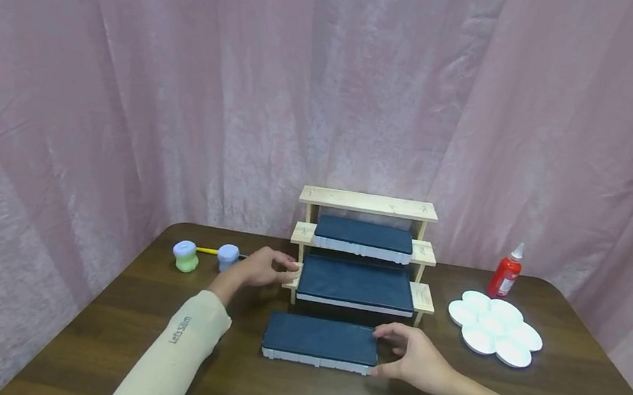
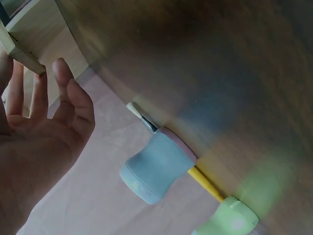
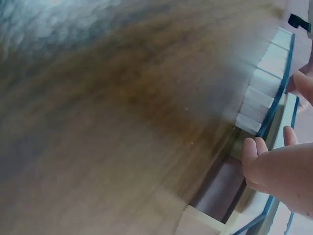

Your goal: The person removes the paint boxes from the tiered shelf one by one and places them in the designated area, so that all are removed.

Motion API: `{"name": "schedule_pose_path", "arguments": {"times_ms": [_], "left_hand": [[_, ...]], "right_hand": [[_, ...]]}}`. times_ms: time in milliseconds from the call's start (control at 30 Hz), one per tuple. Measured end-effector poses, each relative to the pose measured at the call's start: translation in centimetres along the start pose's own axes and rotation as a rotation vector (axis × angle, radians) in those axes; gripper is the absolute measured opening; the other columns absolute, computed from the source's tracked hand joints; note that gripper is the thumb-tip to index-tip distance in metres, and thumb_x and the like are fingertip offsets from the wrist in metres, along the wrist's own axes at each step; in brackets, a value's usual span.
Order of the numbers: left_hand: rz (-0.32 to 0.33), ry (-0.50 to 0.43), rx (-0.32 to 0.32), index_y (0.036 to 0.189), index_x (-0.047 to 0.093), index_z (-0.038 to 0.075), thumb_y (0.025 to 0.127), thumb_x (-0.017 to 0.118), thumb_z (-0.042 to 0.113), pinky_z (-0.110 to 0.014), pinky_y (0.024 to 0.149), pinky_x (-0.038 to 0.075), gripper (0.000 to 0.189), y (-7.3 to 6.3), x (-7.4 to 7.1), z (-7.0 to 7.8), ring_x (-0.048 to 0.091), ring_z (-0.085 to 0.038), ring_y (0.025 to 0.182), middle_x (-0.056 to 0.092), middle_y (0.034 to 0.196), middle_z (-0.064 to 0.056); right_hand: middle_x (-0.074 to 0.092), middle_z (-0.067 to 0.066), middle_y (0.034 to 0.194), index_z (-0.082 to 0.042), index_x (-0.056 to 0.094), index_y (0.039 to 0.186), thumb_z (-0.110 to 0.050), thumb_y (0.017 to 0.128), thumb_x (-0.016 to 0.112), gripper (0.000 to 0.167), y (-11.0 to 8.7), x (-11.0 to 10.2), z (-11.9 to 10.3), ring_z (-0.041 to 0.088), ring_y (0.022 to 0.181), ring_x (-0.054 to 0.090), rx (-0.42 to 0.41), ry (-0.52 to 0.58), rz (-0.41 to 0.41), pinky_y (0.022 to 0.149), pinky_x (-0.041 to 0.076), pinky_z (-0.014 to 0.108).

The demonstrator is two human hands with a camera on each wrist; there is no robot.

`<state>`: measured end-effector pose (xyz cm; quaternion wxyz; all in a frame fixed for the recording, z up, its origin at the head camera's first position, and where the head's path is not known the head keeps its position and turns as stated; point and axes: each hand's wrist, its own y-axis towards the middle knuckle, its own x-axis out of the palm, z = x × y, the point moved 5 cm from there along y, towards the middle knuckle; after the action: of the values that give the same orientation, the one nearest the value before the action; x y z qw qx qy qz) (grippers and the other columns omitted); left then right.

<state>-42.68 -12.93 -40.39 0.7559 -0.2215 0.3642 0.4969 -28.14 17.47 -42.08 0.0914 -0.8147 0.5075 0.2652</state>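
A stepped wooden rack [image 1: 369, 203] stands at the back of the table. My left hand [image 1: 259, 268] is at the left end of its lowest step, fingers and thumb curled about the plank end [image 2: 24, 58] in the left wrist view. Two flat white boxes with dark blue tops, an upper box [image 1: 364, 234] and a lower box [image 1: 358, 283], sit on the steps. A third box [image 1: 321, 338] lies on the table before the rack. My right hand [image 1: 414, 358] grips its right end, with thumb at the front corner and fingers at the back.
To the left, a paintbrush [image 2: 203, 182] lies across a blue holder [image 1: 227, 255] and a green holder [image 1: 185, 256]. At right are a white flower-shaped palette [image 1: 494, 326] and a red bottle [image 1: 505, 275]. A pink curtain [image 1: 387, 86] hangs behind the table.
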Motion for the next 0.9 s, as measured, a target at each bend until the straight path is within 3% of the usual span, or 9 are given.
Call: {"name": "schedule_pose_path", "arguments": {"times_ms": [167,533,700,900], "left_hand": [[0.028,0.007,-0.017,0.108,0.078,0.013,0.086,0.079,0.017,-0.045,0.106,0.041,0.023,0.1,0.1,0.0,0.055,-0.03,0.125,0.068,0.125,-0.008],[0.011,0.038,-0.094,0.11,0.078,0.017,0.085,0.079,0.013,-0.044,0.101,0.045,0.025,0.2,0.5,0.9,0.056,-0.029,0.122,0.068,0.124,-0.007],[0.021,0.026,-0.163,0.111,0.078,0.02,0.085,0.079,0.013,-0.043,0.097,0.046,0.026,0.3,0.5,0.9,0.056,-0.027,0.117,0.067,0.125,-0.007],[0.021,0.023,-0.188,0.111,0.078,0.019,0.085,0.078,0.01,-0.045,0.098,0.046,0.027,0.1,0.4,1.0,0.056,-0.031,0.119,0.066,0.126,-0.008]], "right_hand": [[0.065,0.019,0.119,0.003,0.063,0.117,-0.013,0.074,0.087,0.052,-0.3,-0.7,-0.4,0.041,0.113,0.06,0.028,-0.014,0.026,0.093,0.049,0.055],[0.064,0.023,0.124,0.002,0.065,0.12,-0.013,0.079,0.083,0.047,-0.6,-3.2,-1.1,0.044,0.115,0.059,0.007,-0.025,0.133,0.09,0.052,0.049],[0.068,0.016,0.116,-0.002,0.066,0.119,-0.015,0.083,0.081,0.041,-0.2,-4.8,-1.8,0.036,0.108,0.065,0.01,-0.079,0.228,0.083,0.056,0.041],[0.068,0.018,0.118,0.0,0.065,0.12,-0.016,0.084,0.08,0.042,0.4,-6.0,-2.3,0.036,0.108,0.065,-0.024,-0.118,0.279,0.081,0.057,0.035]]}}
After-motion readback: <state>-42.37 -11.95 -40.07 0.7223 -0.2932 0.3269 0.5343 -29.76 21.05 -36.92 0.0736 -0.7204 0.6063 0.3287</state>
